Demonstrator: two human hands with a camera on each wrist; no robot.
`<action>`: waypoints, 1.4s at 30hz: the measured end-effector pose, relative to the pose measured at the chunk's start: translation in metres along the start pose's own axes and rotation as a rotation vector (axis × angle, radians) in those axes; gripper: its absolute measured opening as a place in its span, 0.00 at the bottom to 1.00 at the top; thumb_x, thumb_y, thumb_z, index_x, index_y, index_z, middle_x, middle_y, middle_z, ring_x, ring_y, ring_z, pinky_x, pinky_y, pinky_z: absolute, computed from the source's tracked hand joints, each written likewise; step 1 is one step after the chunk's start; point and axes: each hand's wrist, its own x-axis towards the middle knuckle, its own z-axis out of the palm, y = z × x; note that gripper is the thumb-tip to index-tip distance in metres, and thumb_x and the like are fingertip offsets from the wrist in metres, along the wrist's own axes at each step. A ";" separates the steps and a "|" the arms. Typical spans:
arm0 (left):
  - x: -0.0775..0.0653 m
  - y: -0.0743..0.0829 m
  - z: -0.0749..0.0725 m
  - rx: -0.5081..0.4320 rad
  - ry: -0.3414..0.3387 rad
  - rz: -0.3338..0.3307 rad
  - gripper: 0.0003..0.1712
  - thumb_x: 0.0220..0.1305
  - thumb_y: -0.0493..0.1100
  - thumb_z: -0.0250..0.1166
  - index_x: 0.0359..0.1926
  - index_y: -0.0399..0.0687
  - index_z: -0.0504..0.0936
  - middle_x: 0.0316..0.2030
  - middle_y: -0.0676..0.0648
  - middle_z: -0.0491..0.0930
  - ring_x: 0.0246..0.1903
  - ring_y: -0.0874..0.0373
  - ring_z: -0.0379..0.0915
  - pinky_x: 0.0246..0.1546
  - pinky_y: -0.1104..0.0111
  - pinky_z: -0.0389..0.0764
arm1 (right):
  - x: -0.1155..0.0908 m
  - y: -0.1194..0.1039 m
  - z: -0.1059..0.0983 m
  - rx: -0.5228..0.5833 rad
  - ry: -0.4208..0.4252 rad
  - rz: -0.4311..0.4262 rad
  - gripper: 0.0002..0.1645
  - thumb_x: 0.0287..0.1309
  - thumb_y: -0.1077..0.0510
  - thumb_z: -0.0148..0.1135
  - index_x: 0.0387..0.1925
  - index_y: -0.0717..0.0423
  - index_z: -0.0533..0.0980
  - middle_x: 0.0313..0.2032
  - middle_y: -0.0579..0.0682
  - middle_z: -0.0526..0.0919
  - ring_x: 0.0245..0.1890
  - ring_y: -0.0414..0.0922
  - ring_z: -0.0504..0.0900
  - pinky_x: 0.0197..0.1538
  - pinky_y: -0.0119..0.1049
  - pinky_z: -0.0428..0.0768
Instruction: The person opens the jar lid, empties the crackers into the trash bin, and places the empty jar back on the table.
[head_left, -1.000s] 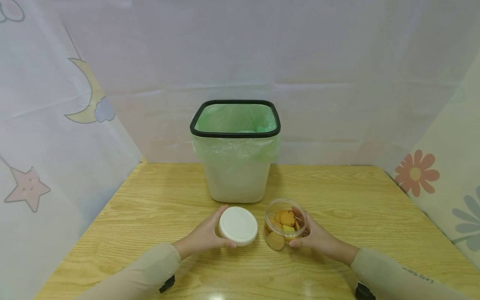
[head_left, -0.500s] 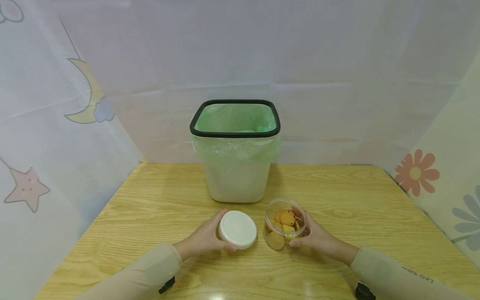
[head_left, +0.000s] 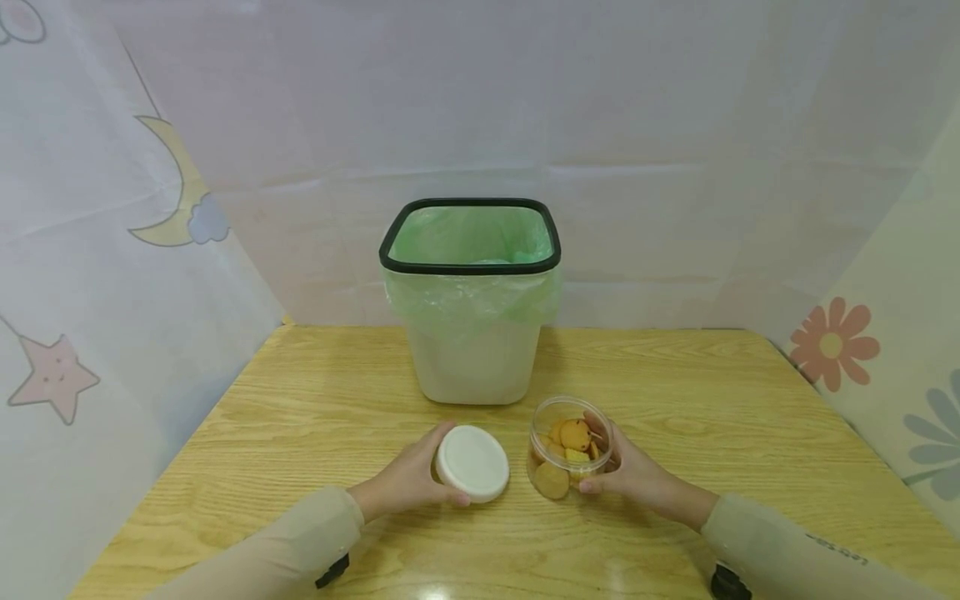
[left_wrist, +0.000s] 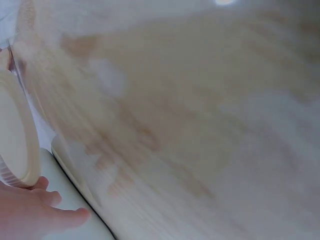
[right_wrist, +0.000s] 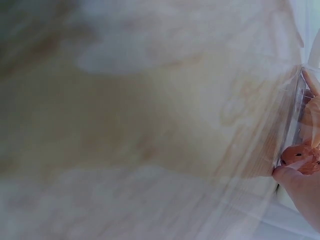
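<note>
A round white lid (head_left: pixel 472 463) is gripped at its left edge by my left hand (head_left: pixel 408 475), thumb at the near side and fingers at the far side. The lid tilts slightly and hangs close over the table. In the left wrist view the lid (left_wrist: pixel 14 130) shows at the left edge, with fingers beneath it. My right hand (head_left: pixel 633 471) holds a clear round jar (head_left: pixel 551 408) by its right side. Inside the open jar lie several golden biscuits (head_left: pixel 575 435). The jar and biscuits (right_wrist: pixel 300 157) show at the right edge of the right wrist view.
Behind the lid and jar stands a white bin (head_left: pixel 472 358) with a black rim (head_left: pixel 471 269) and a green liner bag (head_left: pixel 465 233). All sit on a wooden table (head_left: pixel 315 375). A patterned cloth backdrop (head_left: pixel 637 167) rises beyond the table's far edge.
My left hand has lowered the white lid a little, nearer to me and slightly left, away from the jar. The right hand and jar have stayed in place.
</note>
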 end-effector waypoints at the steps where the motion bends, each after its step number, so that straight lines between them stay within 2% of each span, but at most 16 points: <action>1: 0.000 0.000 0.000 0.010 0.004 -0.003 0.65 0.45 0.54 0.80 0.74 0.36 0.50 0.71 0.32 0.53 0.67 0.31 0.50 0.62 0.35 0.54 | 0.000 0.000 0.000 0.000 -0.003 -0.004 0.65 0.54 0.61 0.71 0.74 0.67 0.33 0.71 0.74 0.37 0.69 0.73 0.39 0.64 0.70 0.51; 6: -0.002 -0.003 -0.001 0.061 0.021 0.003 0.63 0.44 0.53 0.80 0.72 0.33 0.54 0.68 0.32 0.60 0.66 0.33 0.56 0.62 0.34 0.48 | 0.001 0.002 0.000 -0.010 -0.012 -0.029 0.64 0.55 0.61 0.71 0.73 0.69 0.32 0.71 0.75 0.37 0.68 0.75 0.39 0.63 0.71 0.50; 11: -0.002 -0.006 -0.001 0.080 0.025 -0.001 0.61 0.44 0.51 0.81 0.71 0.32 0.56 0.68 0.32 0.60 0.67 0.36 0.56 0.62 0.31 0.39 | 0.001 0.004 0.001 -0.012 0.005 -0.048 0.67 0.53 0.61 0.73 0.73 0.68 0.32 0.70 0.76 0.40 0.68 0.75 0.40 0.62 0.71 0.52; 16: -0.003 -0.009 -0.001 0.083 0.041 -0.038 0.62 0.42 0.50 0.82 0.70 0.30 0.55 0.67 0.31 0.61 0.66 0.35 0.57 0.61 0.31 0.39 | 0.002 0.003 0.003 -0.021 0.031 -0.076 0.72 0.49 0.60 0.76 0.73 0.68 0.29 0.70 0.75 0.42 0.67 0.76 0.42 0.61 0.72 0.53; 21: -0.005 -0.009 -0.001 0.113 0.044 -0.044 0.62 0.42 0.48 0.82 0.70 0.28 0.55 0.67 0.30 0.61 0.66 0.35 0.57 0.60 0.30 0.40 | 0.002 0.002 0.007 0.017 0.062 -0.122 0.74 0.46 0.61 0.77 0.72 0.70 0.27 0.71 0.73 0.39 0.67 0.76 0.39 0.63 0.71 0.46; 24: -0.006 -0.008 -0.001 0.117 0.036 -0.042 0.62 0.43 0.46 0.82 0.70 0.26 0.54 0.67 0.28 0.59 0.66 0.33 0.55 0.60 0.29 0.39 | 0.002 0.003 0.010 0.060 0.071 -0.156 0.74 0.46 0.64 0.77 0.72 0.70 0.27 0.72 0.72 0.38 0.68 0.75 0.36 0.63 0.68 0.42; 27: -0.007 -0.006 -0.003 0.112 0.020 -0.049 0.62 0.43 0.45 0.81 0.70 0.25 0.52 0.68 0.27 0.56 0.67 0.32 0.53 0.60 0.29 0.38 | 0.002 0.002 0.012 0.067 0.083 -0.174 0.71 0.47 0.66 0.76 0.72 0.70 0.30 0.71 0.73 0.40 0.68 0.75 0.37 0.63 0.68 0.42; 31: -0.009 -0.004 -0.007 0.114 0.001 -0.067 0.63 0.44 0.46 0.81 0.71 0.25 0.51 0.69 0.28 0.55 0.67 0.33 0.53 0.61 0.30 0.40 | 0.003 0.002 0.013 0.060 0.100 -0.184 0.65 0.48 0.68 0.74 0.72 0.71 0.36 0.70 0.74 0.43 0.67 0.76 0.42 0.63 0.71 0.45; 35: -0.010 -0.003 -0.011 0.098 0.000 -0.084 0.64 0.44 0.48 0.81 0.71 0.26 0.50 0.68 0.28 0.58 0.66 0.33 0.56 0.62 0.34 0.49 | 0.004 0.002 0.013 0.052 0.120 -0.172 0.62 0.48 0.68 0.73 0.72 0.71 0.39 0.70 0.73 0.45 0.67 0.76 0.45 0.62 0.72 0.48; 39: -0.012 -0.004 -0.016 0.069 0.019 -0.114 0.63 0.46 0.49 0.80 0.72 0.27 0.49 0.68 0.28 0.57 0.66 0.32 0.55 0.63 0.40 0.58 | 0.003 0.003 0.013 0.035 0.146 -0.152 0.61 0.49 0.67 0.73 0.72 0.69 0.41 0.70 0.71 0.47 0.66 0.75 0.47 0.61 0.73 0.51; 42: -0.013 -0.004 -0.022 0.044 0.046 -0.138 0.59 0.52 0.49 0.76 0.72 0.28 0.49 0.70 0.29 0.55 0.67 0.32 0.52 0.63 0.41 0.58 | 0.002 0.003 0.011 0.031 0.156 -0.150 0.60 0.50 0.66 0.72 0.73 0.68 0.41 0.71 0.71 0.47 0.66 0.75 0.48 0.60 0.73 0.52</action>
